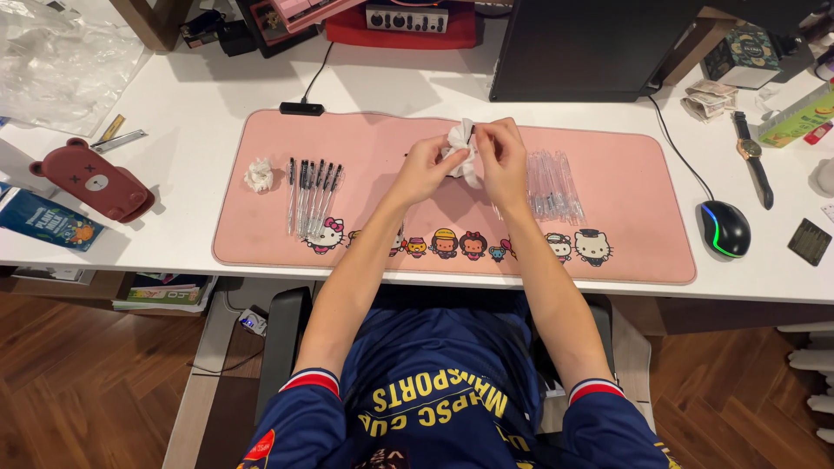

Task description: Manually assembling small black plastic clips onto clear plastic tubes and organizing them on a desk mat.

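Centre of frame: left hand (423,165) and right hand (502,156) pinch a white tissue (460,149) around a dark pen. Assembled pens (313,196) lie centre-left on the pink mat (608,260); clear pen barrels (552,184) right of centre seemingly remain.

We look down on a white desk (217,156) under warm indoor light. A long pink desk mat (608,252) with a row of cartoon figures along its near edge covers the desk's middle. Below the desk edge lies a brown herringbone wood floor (78,382). A dark chair (282,347) stands at the desk's front.
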